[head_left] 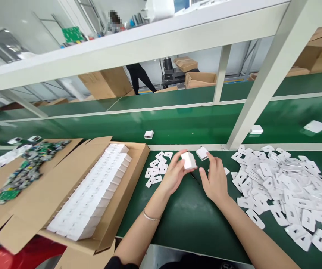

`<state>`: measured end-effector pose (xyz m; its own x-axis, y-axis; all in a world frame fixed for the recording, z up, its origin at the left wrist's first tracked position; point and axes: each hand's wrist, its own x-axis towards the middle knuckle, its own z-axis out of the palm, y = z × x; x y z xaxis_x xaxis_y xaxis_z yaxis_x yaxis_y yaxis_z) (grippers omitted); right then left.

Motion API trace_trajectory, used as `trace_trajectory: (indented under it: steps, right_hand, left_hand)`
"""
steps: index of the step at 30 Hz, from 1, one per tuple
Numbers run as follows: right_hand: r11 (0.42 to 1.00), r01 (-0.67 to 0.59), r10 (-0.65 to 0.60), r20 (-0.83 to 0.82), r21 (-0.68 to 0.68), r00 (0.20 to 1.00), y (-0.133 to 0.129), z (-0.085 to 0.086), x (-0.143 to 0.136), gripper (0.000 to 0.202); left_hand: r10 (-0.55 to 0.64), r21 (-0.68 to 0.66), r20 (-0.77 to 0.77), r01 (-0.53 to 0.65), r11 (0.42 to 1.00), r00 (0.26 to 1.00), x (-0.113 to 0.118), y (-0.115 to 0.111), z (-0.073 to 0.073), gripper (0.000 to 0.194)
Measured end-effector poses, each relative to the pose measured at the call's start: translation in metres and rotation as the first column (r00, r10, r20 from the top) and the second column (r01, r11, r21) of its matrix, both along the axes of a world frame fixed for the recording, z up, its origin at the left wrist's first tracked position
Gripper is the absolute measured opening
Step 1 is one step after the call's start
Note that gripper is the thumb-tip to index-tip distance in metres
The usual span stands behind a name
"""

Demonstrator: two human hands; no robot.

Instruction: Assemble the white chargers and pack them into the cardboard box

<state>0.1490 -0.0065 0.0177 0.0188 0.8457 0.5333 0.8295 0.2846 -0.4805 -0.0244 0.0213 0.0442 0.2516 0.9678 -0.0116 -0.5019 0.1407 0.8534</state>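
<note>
A white box-shaped housing (pixel 188 160) is held between the thumb and fingers of my left hand (pixel 174 173), above the green table. My right hand (pixel 216 179) has its thumb and fingers apart, and its index fingertip is at the edge of a second white housing (pixel 202 153) lying on the table. Between the hands lies a thin dark tool (pixel 194 178). A small group of white plates (pixel 155 170) with cutouts is to the left of my left hand. The large pile of similar plates (pixel 286 194) spreads to the right of my right hand.
An open cardboard box (pixel 134 183) with rows of white housings (pixel 93 190) stands at the left, beside circuit boards (pixel 28 175) on cardboard. A conveyor belt (pixel 177 125) behind the table carries several white housings. A shelf post (pixel 269 74) rises at the right. A person (pixel 140 76) stands beyond.
</note>
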Motion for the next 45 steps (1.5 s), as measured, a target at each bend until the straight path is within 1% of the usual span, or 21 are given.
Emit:
trace_trajectory:
  steps: [2, 3, 4, 5, 6, 7, 8, 9, 11, 14, 17, 19, 23, 26, 29, 33, 36, 39, 42, 44, 45]
  right_hand:
    - [0.989, 0.098, -0.087, 0.095, -0.108, 0.992, 0.005, -0.007, 0.004, 0.063]
    - [0.980, 0.123, -0.102, 0.138, -0.154, 0.985, 0.008, -0.010, 0.005, 0.063]
    - [0.974, 0.130, -0.099, 0.169, -0.185, 0.981, 0.010, -0.012, 0.006, 0.062]
    - [0.972, 0.123, -0.085, 0.189, -0.200, 0.978, 0.011, -0.014, 0.006, 0.060]
    - [0.973, 0.110, -0.069, 0.200, -0.203, 0.977, 0.012, -0.015, 0.006, 0.058]
    - [0.975, 0.096, -0.053, 0.207, -0.199, 0.977, 0.013, -0.015, 0.005, 0.055]
    - [0.978, 0.087, -0.045, 0.216, -0.192, 0.975, 0.013, -0.014, 0.005, 0.053]
    - [0.979, 0.088, -0.044, 0.231, -0.185, 0.972, 0.014, -0.013, 0.005, 0.051]
    - [0.976, 0.122, -0.068, 0.281, -0.181, 0.957, 0.013, -0.010, 0.005, 0.048]
    - [0.954, 0.204, -0.109, 0.377, -0.221, 0.920, 0.012, -0.006, 0.008, 0.041]
    - [0.920, 0.252, -0.102, 0.435, -0.301, 0.894, 0.010, -0.005, 0.013, 0.033]
    - [0.904, 0.264, -0.090, 0.453, -0.335, 0.887, 0.010, -0.004, 0.016, 0.029]
    - [0.890, 0.285, -0.085, 0.484, -0.356, 0.871, 0.010, 0.002, 0.019, 0.026]
    - [0.871, 0.294, -0.072, 0.490, -0.393, 0.869, 0.010, 0.007, 0.021, 0.027]
    - [0.858, 0.288, -0.052, 0.486, -0.425, 0.872, 0.010, 0.010, 0.022, 0.026]
    - [0.848, 0.284, -0.039, 0.482, -0.447, 0.875, 0.010, 0.012, 0.023, 0.022]
    - [0.846, 0.272, -0.026, 0.474, -0.458, 0.880, 0.010, 0.014, 0.025, 0.016]
    - [0.840, 0.268, -0.025, 0.459, -0.473, 0.888, 0.010, 0.015, 0.026, 0.011]
    - [0.838, 0.268, -0.029, 0.452, -0.475, 0.892, 0.010, 0.015, 0.025, 0.010]
    - [0.843, 0.262, -0.027, 0.451, -0.469, 0.892, 0.011, 0.013, 0.024, 0.010]
    - [0.847, 0.259, -0.027, 0.449, -0.465, 0.893, 0.011, 0.012, 0.023, 0.011]
  left_hand:
    - [0.186, 0.054, -0.075, -0.183, 0.982, 0.980, -0.018, 0.017, 0.009, 0.051]
    - [0.301, 0.100, -0.118, -0.291, 0.952, 0.946, -0.030, 0.028, 0.014, 0.047]
    - [0.427, 0.160, -0.173, -0.403, 0.901, 0.888, -0.044, 0.039, 0.020, 0.041]
    - [0.555, 0.238, -0.234, -0.507, 0.829, 0.798, -0.059, 0.052, 0.025, 0.037]
    - [0.683, 0.319, -0.307, -0.604, 0.730, 0.663, -0.076, 0.064, 0.030, 0.033]
    - [0.767, 0.395, -0.420, -0.663, 0.635, 0.484, -0.094, 0.075, 0.035, 0.029]
    - [0.779, 0.476, -0.562, -0.660, 0.581, 0.280, -0.112, 0.084, 0.039, 0.029]
    - [0.720, 0.527, -0.689, -0.629, 0.571, 0.076, -0.129, 0.092, 0.042, 0.030]
    - [0.633, 0.541, -0.772, -0.590, 0.599, -0.065, -0.160, 0.101, 0.045, 0.028]
    - [0.506, 0.523, -0.842, -0.511, 0.682, -0.188, -0.193, 0.102, 0.039, 0.023]
    - [0.360, 0.469, -0.877, -0.407, 0.783, -0.318, -0.211, 0.099, 0.025, 0.023]
    - [0.277, 0.427, -0.874, -0.355, 0.832, -0.400, -0.216, 0.099, 0.014, 0.026]
    - [0.201, 0.388, -0.822, -0.265, 0.883, -0.533, -0.218, 0.101, -0.004, 0.034]
    - [0.168, 0.353, -0.787, -0.210, 0.912, -0.593, -0.219, 0.101, -0.010, 0.037]
    - [0.136, 0.307, -0.766, -0.172, 0.936, -0.628, -0.226, 0.099, -0.010, 0.040]
    - [0.097, 0.248, -0.747, -0.141, 0.958, -0.658, -0.235, 0.095, -0.004, 0.044]
    - [0.083, 0.243, -0.718, -0.137, 0.960, -0.692, -0.234, 0.096, 0.000, 0.045]
    - [0.087, 0.265, -0.680, -0.134, 0.955, -0.728, -0.223, 0.099, 0.007, 0.041]
    - [0.139, 0.327, -0.632, -0.099, 0.940, -0.763, -0.198, 0.098, 0.022, 0.036]
    - [0.252, 0.420, -0.595, -0.029, 0.907, -0.763, -0.171, 0.093, 0.035, 0.036]
    - [0.341, 0.480, -0.580, 0.028, 0.877, -0.740, -0.154, 0.090, 0.040, 0.037]
